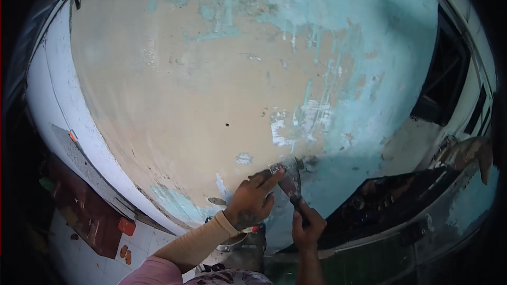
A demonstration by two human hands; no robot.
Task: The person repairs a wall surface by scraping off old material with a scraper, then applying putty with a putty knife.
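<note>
In the head view, my right hand (309, 224) is wrapped round the dark handle of a putty knife at the lower middle. The wide metal blade of the putty knife (289, 182) points up against the wall (179, 84), which has beige patches and peeling turquoise paint. My left hand (251, 199) is just left of the blade, with its fingertips on the blade's upper left edge. Between those fingers and the wall something dark shows, too small to make out. Grey filler smears lie on the wall by the blade's top.
A metal pot (232, 244) stands below my left forearm. At the lower left are a dark red piece of furniture (92, 221) and orange slippers (125, 254) on a tiled floor. A dark recess holding small items (359, 202) lies right of my right hand.
</note>
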